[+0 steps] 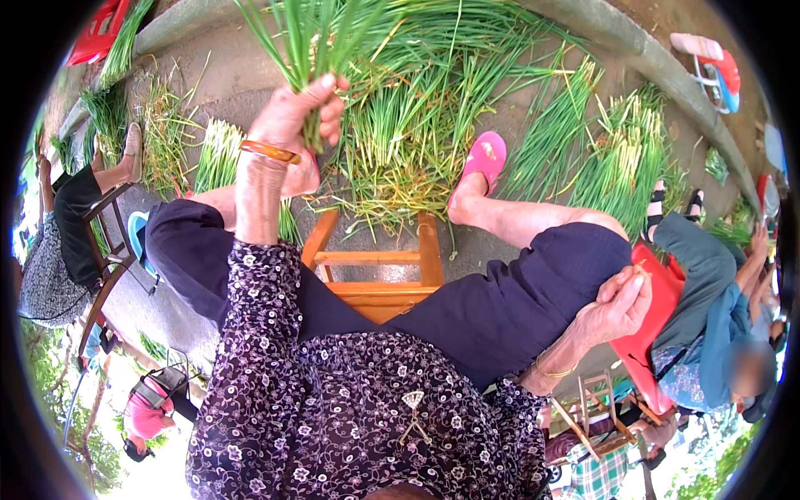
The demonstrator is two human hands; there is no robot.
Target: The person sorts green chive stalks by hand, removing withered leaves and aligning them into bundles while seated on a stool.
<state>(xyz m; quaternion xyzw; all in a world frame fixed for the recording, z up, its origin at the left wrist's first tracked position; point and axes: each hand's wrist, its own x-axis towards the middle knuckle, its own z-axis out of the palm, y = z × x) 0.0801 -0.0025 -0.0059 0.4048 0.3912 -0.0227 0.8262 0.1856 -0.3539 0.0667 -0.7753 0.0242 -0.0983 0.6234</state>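
My left hand [294,119], with an amber-coloured bangle at the wrist, is raised and closed around a bunch of long thin green onions or chives [303,47]. The leaves fan upward and the stalk ends poke out below my fist. Beside my right knee is my right hand [615,306], its fingers curled in against the thumb; I cannot tell whether a small scrap is at the fingertips. On the ground between my feet lies a pile of the same greens [400,125], with yellowed trimmings [387,200] at its near side.
Beneath me is a wooden stool [375,294]. More bundled greens [625,150] lie at right, and a pale-stalked bundle [215,150] at left. A concrete kerb [600,28] curves behind. One person [694,325] sits by a red plastic chair [650,325]; another [69,262] sits at left.
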